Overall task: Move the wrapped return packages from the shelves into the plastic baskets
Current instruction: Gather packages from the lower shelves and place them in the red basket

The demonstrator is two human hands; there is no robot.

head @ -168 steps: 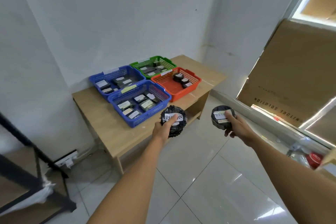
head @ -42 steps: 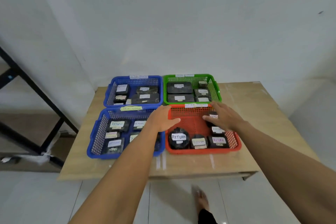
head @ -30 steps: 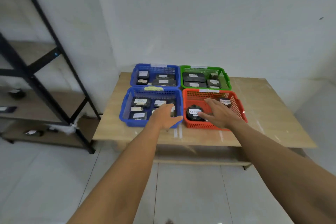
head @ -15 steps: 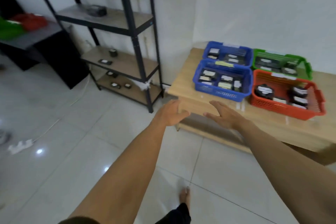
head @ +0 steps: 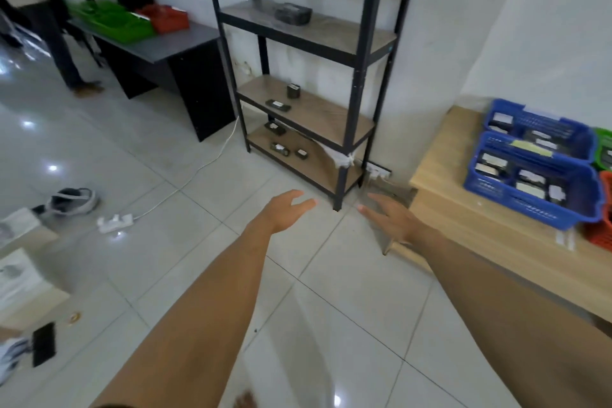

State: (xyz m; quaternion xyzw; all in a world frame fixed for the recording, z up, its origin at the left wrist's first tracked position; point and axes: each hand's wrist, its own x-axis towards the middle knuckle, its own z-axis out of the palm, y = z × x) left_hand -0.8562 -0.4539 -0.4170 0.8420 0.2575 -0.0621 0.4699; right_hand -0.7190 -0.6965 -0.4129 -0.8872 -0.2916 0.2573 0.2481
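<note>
Head view, angled down toward shelving (head: 308, 103)

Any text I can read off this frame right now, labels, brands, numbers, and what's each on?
None is readable.
White labels on packages in the near blue basket: blurred.
Yellowish tag on the far blue basket rim: blurred.
Labels on packages on the black shelf rack: too small.
</note>
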